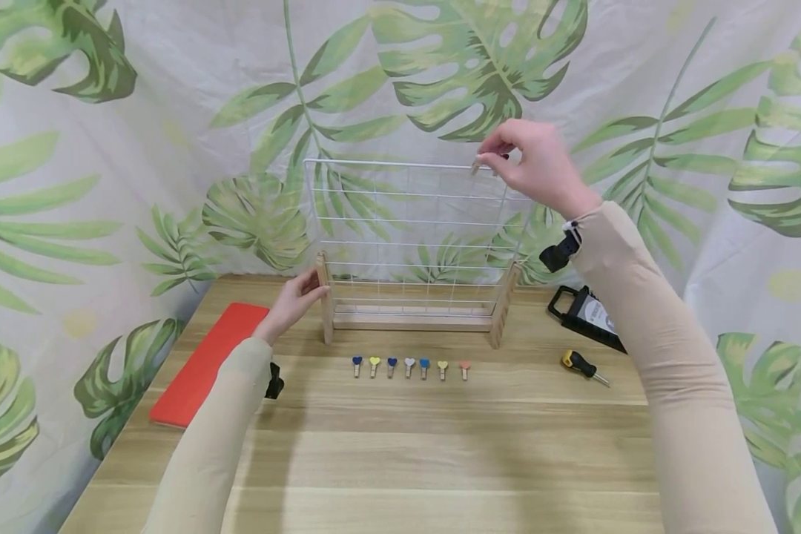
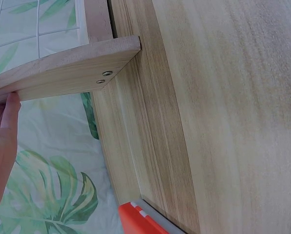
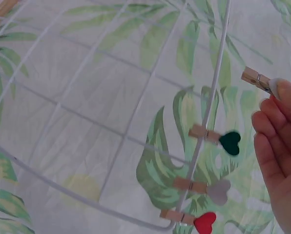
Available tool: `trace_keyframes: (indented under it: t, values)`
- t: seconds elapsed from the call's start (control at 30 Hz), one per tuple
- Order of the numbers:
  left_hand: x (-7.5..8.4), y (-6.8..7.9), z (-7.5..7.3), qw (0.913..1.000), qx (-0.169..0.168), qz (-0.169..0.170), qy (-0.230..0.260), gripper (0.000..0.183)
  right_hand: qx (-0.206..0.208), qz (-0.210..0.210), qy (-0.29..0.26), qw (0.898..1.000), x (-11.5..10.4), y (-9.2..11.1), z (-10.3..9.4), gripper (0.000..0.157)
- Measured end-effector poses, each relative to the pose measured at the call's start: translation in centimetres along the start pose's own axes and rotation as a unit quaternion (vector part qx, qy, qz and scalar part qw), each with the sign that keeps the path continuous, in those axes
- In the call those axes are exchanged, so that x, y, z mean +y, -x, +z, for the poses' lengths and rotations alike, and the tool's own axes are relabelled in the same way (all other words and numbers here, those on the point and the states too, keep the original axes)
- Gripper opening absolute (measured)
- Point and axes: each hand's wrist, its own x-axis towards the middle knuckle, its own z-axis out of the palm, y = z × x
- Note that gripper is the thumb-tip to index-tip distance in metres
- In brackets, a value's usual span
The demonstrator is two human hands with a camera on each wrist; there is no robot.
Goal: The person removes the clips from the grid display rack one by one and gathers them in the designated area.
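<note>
A white wire grid (image 1: 407, 165) stands upright in a wooden stand (image 1: 414, 322). My left hand (image 1: 294, 304) holds the stand's left side post (image 2: 62, 78), its thumb against the wood and its other fingers partly hidden. High at the grid's right top corner, my right hand (image 1: 534, 163) pinches a small wooden clothespin (image 3: 253, 77), its far end covered by the fingers. In the right wrist view it is apart from the wire. Three clothespins are clipped along the top wire there, with a dark green heart (image 3: 230, 143), a greyish heart (image 3: 218, 192) and a red heart (image 3: 205, 223).
Several heart clothespins (image 1: 409, 368) lie in a row before the stand, blue, yellow, white and orange. A red flat case (image 1: 207, 363) lies at the left. On the right are a yellow-black screwdriver (image 1: 582, 365) and a black case with a handle (image 1: 584, 311). Leaf-patterned cloth hangs behind.
</note>
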Motion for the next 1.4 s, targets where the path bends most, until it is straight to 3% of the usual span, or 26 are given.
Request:
trace_keyframes:
  t: [0.13,0.37,0.57,0.83,1.03,1.17,1.4]
  values:
    - [-0.1,0.1,0.2,1.0,0.0,-0.003,0.004,0.07,0.001,-0.029,-0.03,0.999,-1.2,1.5,1.6,0.009]
    - [1.7,0.5,0.1,0.9999,-0.005,-0.008,0.012,0.065,-0.056,-0.052,-0.088,0.993,-3.1,6.1,6.8,0.01]
    - [2.9,0.9,0.0,0.9997,-0.014,-0.01,0.017,0.064,-0.124,0.0,-0.135,0.983,-4.4,10.7,12.9,0.008]
    - [0.2,0.0,0.1,0.9999,-0.006,-0.011,0.009,0.07,-0.226,0.096,-0.221,0.944,-7.5,15.9,20.7,0.012]
    - [-0.3,-0.1,-0.1,0.9999,-0.003,-0.006,0.014,0.071,-0.273,0.117,-0.25,0.922,-9.5,17.4,25.3,0.013]
    - [-0.2,0.0,-0.1,0.9999,-0.003,-0.008,0.009,0.07,-0.285,0.144,-0.254,0.913,-10.1,18.0,27.8,0.011]
    - [0.1,0.1,0.0,0.9999,-0.004,-0.011,0.003,0.072,-0.304,0.19,-0.255,0.898,-10.9,18.3,30.1,0.011]
